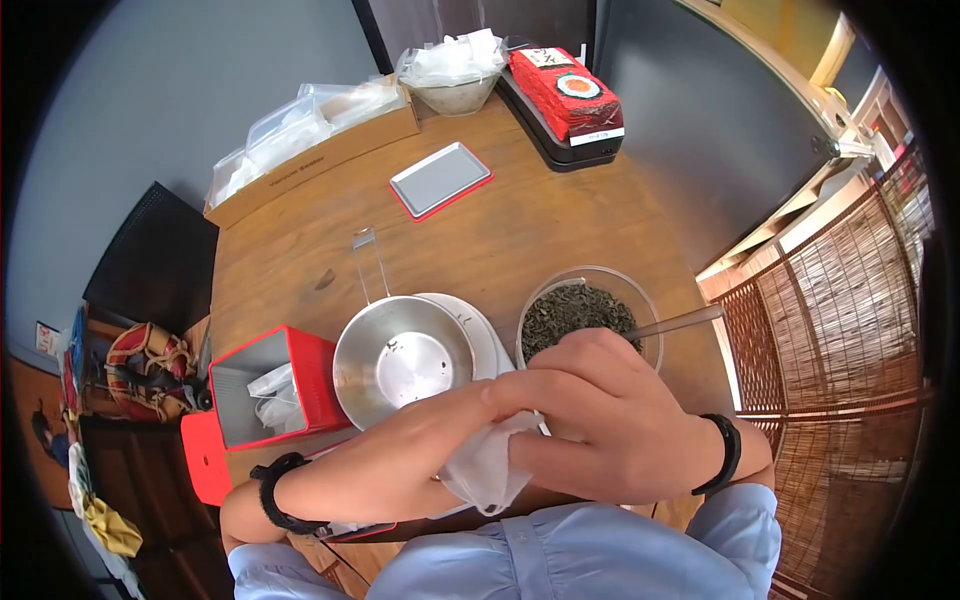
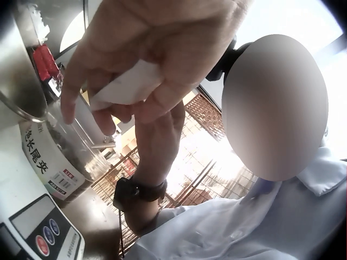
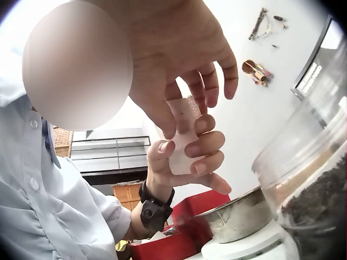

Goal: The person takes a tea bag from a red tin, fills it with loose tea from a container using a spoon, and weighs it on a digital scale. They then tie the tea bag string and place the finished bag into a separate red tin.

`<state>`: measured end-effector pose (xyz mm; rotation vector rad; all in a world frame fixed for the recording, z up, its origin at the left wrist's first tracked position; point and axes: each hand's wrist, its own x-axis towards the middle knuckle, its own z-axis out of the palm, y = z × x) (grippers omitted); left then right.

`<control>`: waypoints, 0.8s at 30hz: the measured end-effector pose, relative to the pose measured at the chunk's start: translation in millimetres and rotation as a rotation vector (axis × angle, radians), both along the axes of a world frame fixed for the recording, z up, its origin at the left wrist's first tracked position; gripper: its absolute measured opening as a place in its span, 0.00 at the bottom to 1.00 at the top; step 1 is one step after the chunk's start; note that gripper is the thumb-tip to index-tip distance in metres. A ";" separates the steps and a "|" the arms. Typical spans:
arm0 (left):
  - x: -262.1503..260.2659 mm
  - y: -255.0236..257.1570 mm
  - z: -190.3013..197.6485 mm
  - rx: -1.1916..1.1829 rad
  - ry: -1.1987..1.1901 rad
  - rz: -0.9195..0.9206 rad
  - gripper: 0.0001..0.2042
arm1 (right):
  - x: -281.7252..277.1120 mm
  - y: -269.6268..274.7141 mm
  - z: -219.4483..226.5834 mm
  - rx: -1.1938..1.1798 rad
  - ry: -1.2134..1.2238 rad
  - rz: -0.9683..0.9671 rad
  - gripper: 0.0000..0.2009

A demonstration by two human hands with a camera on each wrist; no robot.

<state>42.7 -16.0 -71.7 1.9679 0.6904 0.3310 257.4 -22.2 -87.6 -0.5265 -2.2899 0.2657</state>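
The left hand (image 1: 400, 450) had its grip closed round a small white mesh pouch (image 1: 487, 465), thumb on one side and curled fingers on the other, while the right hand (image 1: 605, 430) pinched the pouch near its top edge, its other fingers spread apart. The pouch was above the near edge of the wooden desk (image 1: 300, 270), in front of the person's blue shirt (image 1: 600, 545). Beyond the hands, a steel pot (image 1: 405, 355) with a wire handle stood on a white scale (image 1: 492, 335), dark specks inside it. To its left was a red tin (image 1: 318, 380) containing white pouches (image 1: 277, 400); to its right, a clear bowl (image 1: 655, 310) held dried dark leaves (image 1: 575, 315) and a metal spoon (image 1: 680, 321).
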 end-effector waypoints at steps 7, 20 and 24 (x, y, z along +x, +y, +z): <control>0.7 -7.8 2.0 -0.017 -0.030 0.031 0.24 | -9.8 -0.7 3.5 -0.019 -0.007 -0.069 0.17; -0.1 -4.1 -0.3 0.120 0.037 0.055 0.23 | -6.6 2.7 2.3 0.049 -0.082 -0.091 0.08; -5.5 3.1 -6.7 0.236 0.121 0.116 0.23 | 4.1 3.3 7.0 0.036 -0.040 -0.129 0.10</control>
